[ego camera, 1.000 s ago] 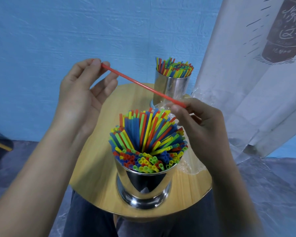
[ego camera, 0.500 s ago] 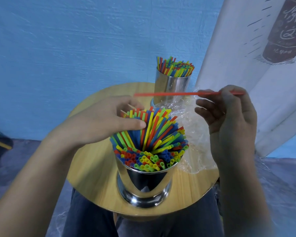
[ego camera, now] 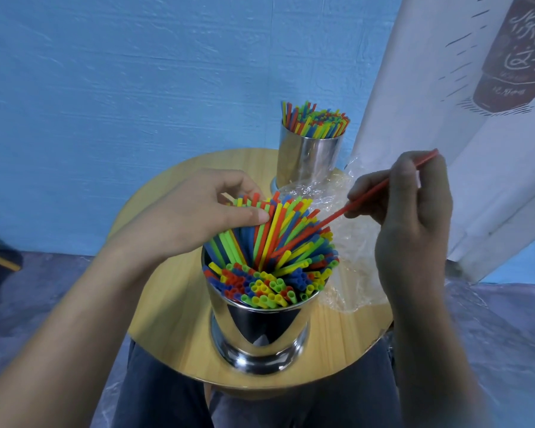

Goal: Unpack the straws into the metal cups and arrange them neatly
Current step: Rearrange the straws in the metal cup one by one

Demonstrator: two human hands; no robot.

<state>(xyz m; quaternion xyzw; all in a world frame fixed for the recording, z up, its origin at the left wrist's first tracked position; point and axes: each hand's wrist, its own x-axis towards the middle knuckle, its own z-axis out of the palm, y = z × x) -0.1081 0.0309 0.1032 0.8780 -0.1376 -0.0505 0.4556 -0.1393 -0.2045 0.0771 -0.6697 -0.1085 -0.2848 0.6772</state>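
Behind everything stood the blue wall (ego camera: 136, 88), with a white printed banner (ego camera: 445, 118) hanging at your 2 o'clock. Below it, over your lap, lay the round wooden surface (ego camera: 173, 304).

Your left hand (ego camera: 192, 214) reached in from 8 o'clock and was clamped on a bunch of the coloured straws (ego camera: 275, 257). Its thumb lay across their near side and its fingers curled over their tips at the far left of the cup. Your right hand (ego camera: 411, 211) came in from 4 o'clock, with its fingers closed in a pinch on one red straw (ego camera: 365, 197).

The near metal cup (ego camera: 260, 329) stood upright at 6 o'clock on the surface, packed with those straws, which fanned outward above its rim. A crumpled clear plastic wrapper (ego camera: 352, 257) lay at 3 o'clock, just beside that cup and under your right hand. The far metal cup (ego camera: 306, 159) stood at 12 o'clock near the far edge, well apart from the near one, and it was full of its own upright straws (ego camera: 315, 120).

The red straw slanted from 2 o'clock down toward 8 o'clock. Its upper end stuck out past your right hand, and its lower end ran in among the straws of the near cup.
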